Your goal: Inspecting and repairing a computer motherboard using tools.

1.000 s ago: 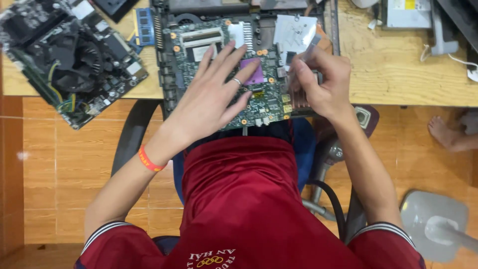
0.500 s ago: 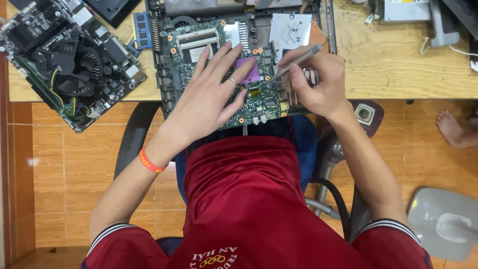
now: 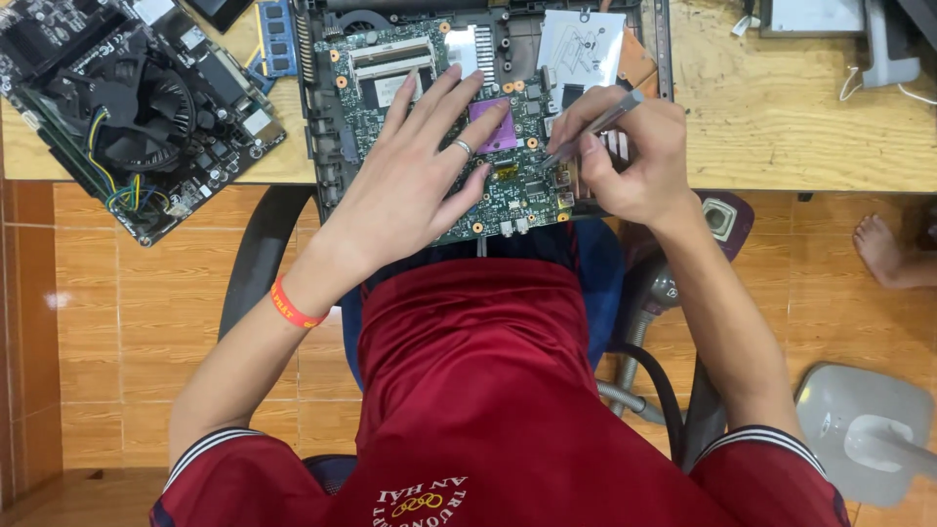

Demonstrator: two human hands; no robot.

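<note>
Head view: green circuit board (image 3: 429, 117) laid at the near edge of the wooden worktop (image 3: 781, 107). Left hand (image 3: 415, 185) released, spread flat upon the board. Right hand (image 3: 625, 161) clenched around a grey tool (image 3: 593, 127), tip set on the board. Second board with fan (image 3: 127, 107) placed left.

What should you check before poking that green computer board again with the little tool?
1. Left hand lies flat on the green circuit board, steadying it: ok.
2. Right hand grips the thin metal tool like a pen: ok.
3. Tool tip sits at the board's right edge: ok; exact part it touches: cannot tell.
4. Board lies fully on the wooden table: not ok, its near edge overhangs.
5. Second board with the fan lies apart from both hands: ok.
</note>
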